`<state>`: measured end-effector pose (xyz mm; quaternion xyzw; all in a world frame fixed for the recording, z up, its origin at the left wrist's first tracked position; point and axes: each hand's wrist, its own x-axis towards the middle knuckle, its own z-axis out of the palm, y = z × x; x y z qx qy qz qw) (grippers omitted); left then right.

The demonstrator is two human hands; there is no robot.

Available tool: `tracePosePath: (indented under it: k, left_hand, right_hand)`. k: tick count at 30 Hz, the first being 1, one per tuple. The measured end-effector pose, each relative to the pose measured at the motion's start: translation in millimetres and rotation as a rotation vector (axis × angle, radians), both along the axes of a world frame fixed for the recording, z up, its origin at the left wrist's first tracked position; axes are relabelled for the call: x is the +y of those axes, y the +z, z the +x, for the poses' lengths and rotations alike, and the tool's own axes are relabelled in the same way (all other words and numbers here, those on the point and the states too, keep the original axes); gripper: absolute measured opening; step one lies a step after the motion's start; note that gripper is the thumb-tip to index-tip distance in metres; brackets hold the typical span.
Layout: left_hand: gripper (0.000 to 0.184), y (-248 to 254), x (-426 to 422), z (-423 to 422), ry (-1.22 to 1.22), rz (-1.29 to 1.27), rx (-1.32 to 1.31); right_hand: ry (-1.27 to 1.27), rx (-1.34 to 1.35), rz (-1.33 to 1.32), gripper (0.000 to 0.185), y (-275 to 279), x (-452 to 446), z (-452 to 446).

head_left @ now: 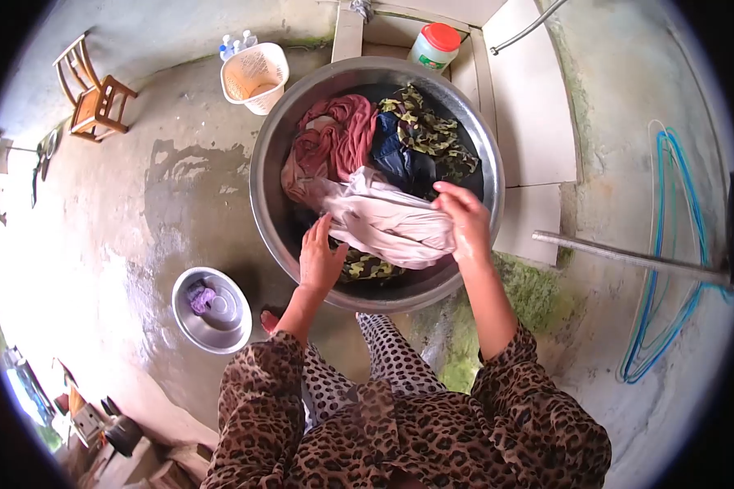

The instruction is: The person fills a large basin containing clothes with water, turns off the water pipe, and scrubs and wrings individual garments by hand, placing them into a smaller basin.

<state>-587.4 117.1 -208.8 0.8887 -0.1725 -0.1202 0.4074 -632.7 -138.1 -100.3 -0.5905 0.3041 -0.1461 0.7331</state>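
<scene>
Pale pink wet cloth (391, 220), likely a garment, is stretched over a large metal basin (267, 236). My right hand (466, 224) grips its right end, thumb on top. At its left edge is my left hand (320, 259), fingers extended and thumb apart; whether it touches the cloth is hard to tell. Behind the pale cloth, a dusty-red garment (347, 134) lies bunched in the basin. Camouflage-print fabric (424, 130) and dark blue cloth (393, 155) lie to its right. More camouflage fabric (367, 267) shows beneath the pale cloth.
A small metal basin (230, 330) holding a purple cloth (201, 299) stands at left. Behind are a white plastic basket (277, 61), a red-lidded tub (435, 47) and a wooden chair (96, 98). A metal pipe (620, 254) and blue hose (656, 301) are at right.
</scene>
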Motion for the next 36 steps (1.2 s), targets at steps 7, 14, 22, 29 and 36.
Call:
tracePosePath:
  k: [7,14,22,29,36]
  left_hand:
    - [0.105,-20.6,-46.0,29.1,-0.096,0.453,0.07]
    - [0.117,-65.0,-80.6,59.8,-0.29,0.52,0.161]
    - [0.099,-195.4,-90.2,48.3,-0.183,0.565,-0.14]
    - [0.066,-226.1,-124.5,63.6,0.142,0.273,-0.317]
    - [0.065,-267.4,-116.4,61.6,-0.305,0.264,-0.24]
  right_hand:
    - [0.399,0.288,-1.127,0.06,-121.7,-58.1,3.0]
    - [0.747,0.696,-1.361,0.075,-208.8,-12.3,-23.8]
    - [0.973,0.91,-1.34,0.062,-309.0,-42.7,-20.5]
    - [1.015,0.856,-1.115,0.047,-321.9,-54.5,12.4]
    - [0.863,0.616,-1.339,0.04,-345.4,-87.1,3.7]
